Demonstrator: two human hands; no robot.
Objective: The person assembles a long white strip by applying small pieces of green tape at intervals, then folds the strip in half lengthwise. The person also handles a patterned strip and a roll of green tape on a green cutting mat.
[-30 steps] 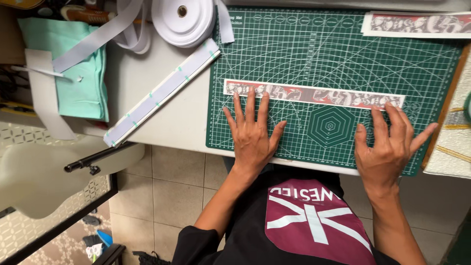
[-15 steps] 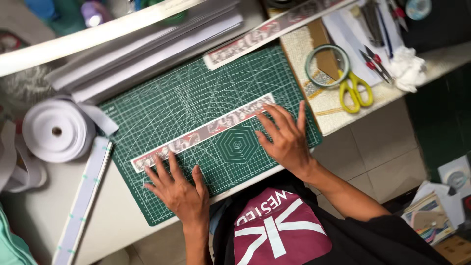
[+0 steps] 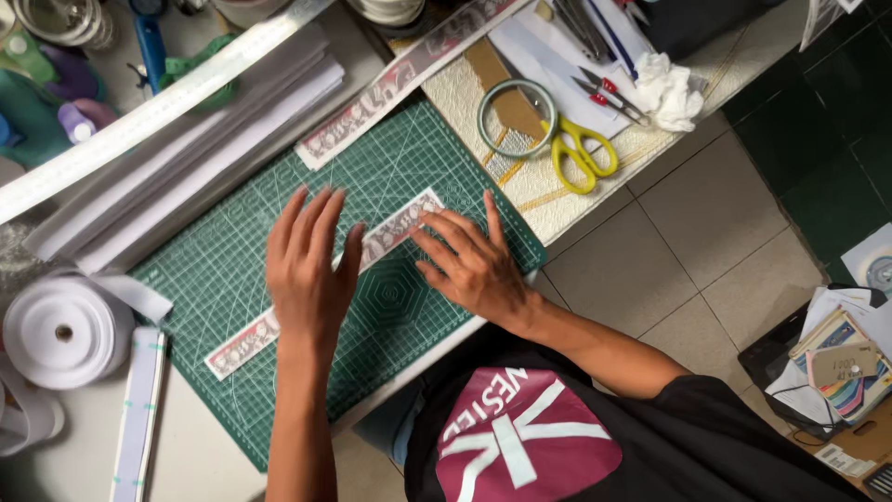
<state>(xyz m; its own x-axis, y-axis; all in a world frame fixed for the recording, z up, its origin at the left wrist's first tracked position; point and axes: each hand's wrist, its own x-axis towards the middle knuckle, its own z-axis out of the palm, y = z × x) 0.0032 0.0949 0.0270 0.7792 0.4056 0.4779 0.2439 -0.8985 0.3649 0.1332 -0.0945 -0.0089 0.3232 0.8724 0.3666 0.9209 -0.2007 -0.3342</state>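
White ribbon roll [image 3: 63,332] sits off the left edge of the green cutting mat [image 3: 232,270]. Left hand [image 3: 308,265] is over the mat's middle, open, fingers spread and flat, gripping nothing, covering the patterned fabric strip [image 3: 243,341] that runs diagonally across the mat. Right hand [image 3: 472,265] is also open, fingertips pressed on the strip's upper right end. Second patterned strip [image 3: 372,100] lies along the mat's top edge. Yellow-handled scissors [image 3: 581,149] and tape ring [image 3: 516,118] lie off the mat's right corner.
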